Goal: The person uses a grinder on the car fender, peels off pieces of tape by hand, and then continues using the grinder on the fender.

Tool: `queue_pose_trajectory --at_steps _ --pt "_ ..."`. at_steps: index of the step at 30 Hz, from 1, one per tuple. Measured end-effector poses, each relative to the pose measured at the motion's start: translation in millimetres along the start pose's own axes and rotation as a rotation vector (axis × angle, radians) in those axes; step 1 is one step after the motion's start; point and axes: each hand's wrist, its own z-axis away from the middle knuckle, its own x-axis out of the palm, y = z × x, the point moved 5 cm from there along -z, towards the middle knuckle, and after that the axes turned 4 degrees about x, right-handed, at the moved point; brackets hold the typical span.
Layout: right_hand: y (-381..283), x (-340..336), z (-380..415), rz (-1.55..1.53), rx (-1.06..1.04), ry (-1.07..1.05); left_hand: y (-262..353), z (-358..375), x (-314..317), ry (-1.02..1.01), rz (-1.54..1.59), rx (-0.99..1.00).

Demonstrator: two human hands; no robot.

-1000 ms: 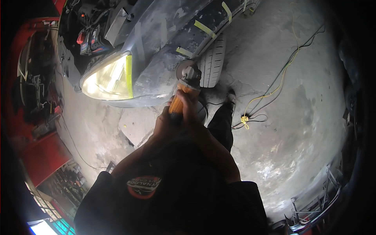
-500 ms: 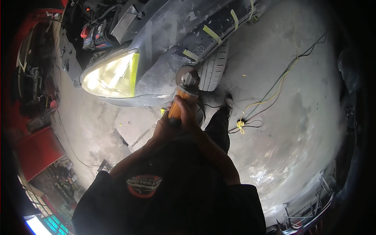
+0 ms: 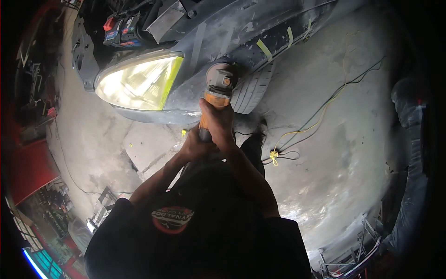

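An orange angle grinder (image 3: pixel 216 98) with a round disc (image 3: pixel 218 74) is held in both hands, its head up against the grey scuffed bumper corner (image 3: pixel 193 88) of a car. My right hand (image 3: pixel 219 122) is wrapped round the front of the orange body, behind the grinder's head. Lower down, my left hand (image 3: pixel 196 145) grips the dark rear end; its fingers are partly hidden. The disc's exact contact with the panel is hard to make out. Left of the disc is a lit-looking headlight (image 3: pixel 134 86), with yellow tape (image 3: pixel 172 83) along its right edge.
A tyre (image 3: pixel 253 90) sits right of the grinder, below tape strips (image 3: pixel 265 49) on the fender. A battery (image 3: pixel 123 33) shows in the engine bay. Cables (image 3: pixel 320 111) and a yellow connector (image 3: pixel 274 154) lie on the concrete floor (image 3: pixel 334 153). Metal frames (image 3: pixel 353 253) stand lower right.
The grinder's head has moved up along the bumper corner, and both hands remain on the tool. My view has shifted, so the headlight appears farther right and larger.
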Motion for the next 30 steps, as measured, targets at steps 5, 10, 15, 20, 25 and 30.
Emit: queue_pose_trajectory --at_steps 5,10,15,20,25,30 --pt "11.4 -3.2 -2.3 0.058 -0.006 0.093 -4.7 1.9 0.8 0.049 -0.063 0.095" --pt "-5.8 4.2 0.4 0.059 -0.017 0.011 -8.5 -4.4 0.4 0.012 0.047 0.082" --pt "7.5 -2.1 -2.5 0.058 -0.002 0.059 -0.5 -1.4 0.7 0.033 0.008 0.098" --pt "6.3 2.4 -0.7 0.093 -0.055 0.005 -23.9 -4.1 -1.8 0.035 0.043 0.085" --pt "11.0 2.5 -0.3 0.067 -0.024 0.044 -8.5 0.6 -0.6 0.017 0.085 0.108" --pt "37.2 0.7 -1.2 0.129 -0.038 0.029 -34.1 3.3 -5.5 0.064 0.010 0.137"
